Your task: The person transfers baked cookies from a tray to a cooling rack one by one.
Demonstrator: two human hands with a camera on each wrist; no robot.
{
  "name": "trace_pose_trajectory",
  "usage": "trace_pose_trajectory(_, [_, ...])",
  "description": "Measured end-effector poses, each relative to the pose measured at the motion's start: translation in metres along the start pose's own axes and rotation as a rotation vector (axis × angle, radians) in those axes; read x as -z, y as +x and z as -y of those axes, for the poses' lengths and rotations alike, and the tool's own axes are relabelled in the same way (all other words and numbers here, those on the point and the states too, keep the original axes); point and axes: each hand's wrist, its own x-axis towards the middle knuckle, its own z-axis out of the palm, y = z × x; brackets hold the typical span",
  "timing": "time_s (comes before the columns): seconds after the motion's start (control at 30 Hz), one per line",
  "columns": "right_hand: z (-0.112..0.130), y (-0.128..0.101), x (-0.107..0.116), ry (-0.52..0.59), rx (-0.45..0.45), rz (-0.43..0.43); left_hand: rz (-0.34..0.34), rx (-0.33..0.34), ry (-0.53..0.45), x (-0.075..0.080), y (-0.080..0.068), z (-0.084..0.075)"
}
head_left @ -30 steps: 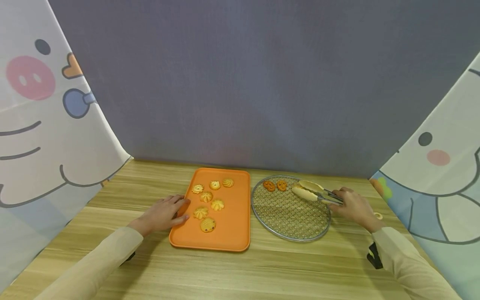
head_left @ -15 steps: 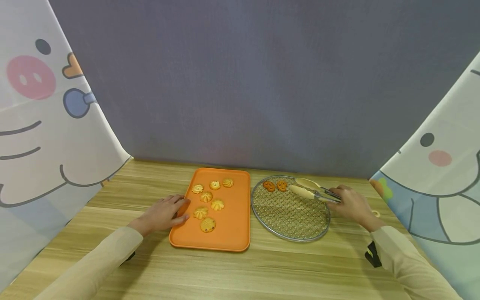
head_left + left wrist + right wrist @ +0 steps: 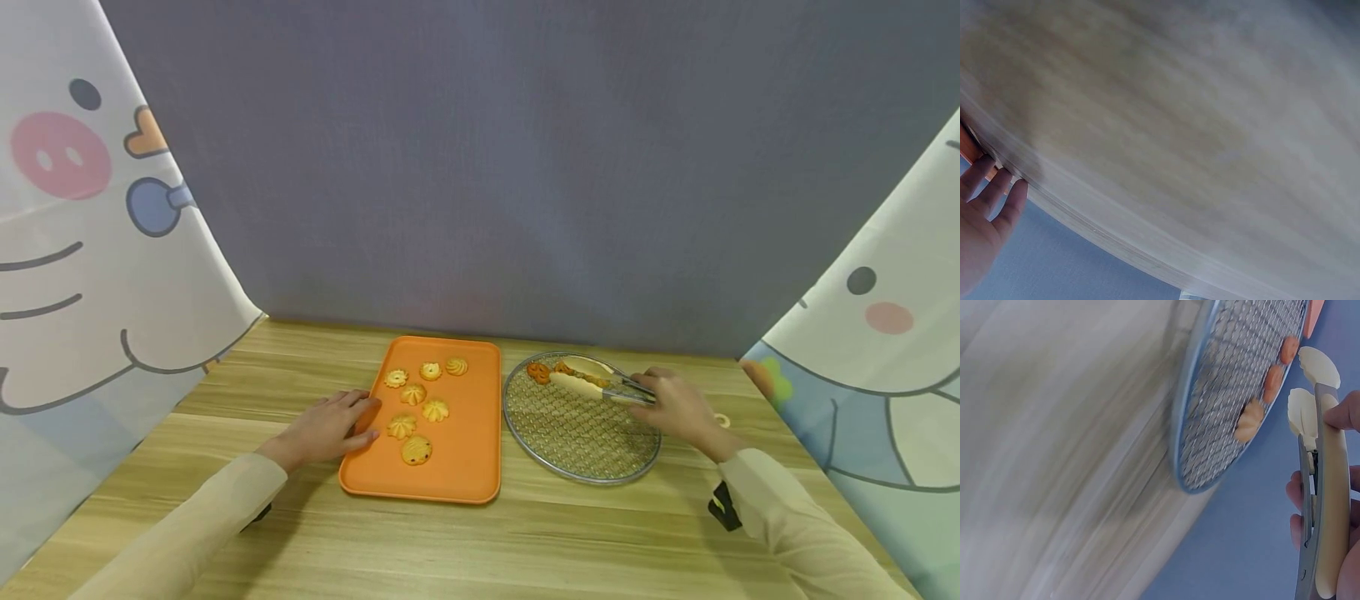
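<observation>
My left hand rests at the left edge of the orange tray, its fingers fairly straight in the left wrist view. Several pale yellow biscuits lie on that tray, among them a round one with dark dots. My right hand grips a pair of tongs with cream tips, which are parted and hover over the back of a round wire rack. On the rack lie two reddish-brown biscuits and a ridged yellow biscuit. The head view shows the tongs partly covering these biscuits.
Tray and rack lie side by side on a wood-grain table. Behind them rises a grey fabric wall. Cartoon-printed cloths flank the table on both sides.
My right hand and the tongs first shift slightly, then move left over the rack towards the reddish-brown biscuits; the tong tips spread slightly. My left hand and the tray stay still.
</observation>
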Motion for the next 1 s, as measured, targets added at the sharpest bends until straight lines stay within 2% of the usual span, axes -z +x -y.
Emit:
trace_pose_trajectory(0.37, [0.026, 0.020, -0.012, -0.024, 0.070, -0.021, 0.004, -0.001, 0.006, 0.000, 0.001, 0.000])
trace_pose_trajectory(1.0, [0.071, 0.054, -0.031, 0.030, 0.170, 0.006, 0.001, -0.007, 0.008, 0.001, 0.001, -0.001])
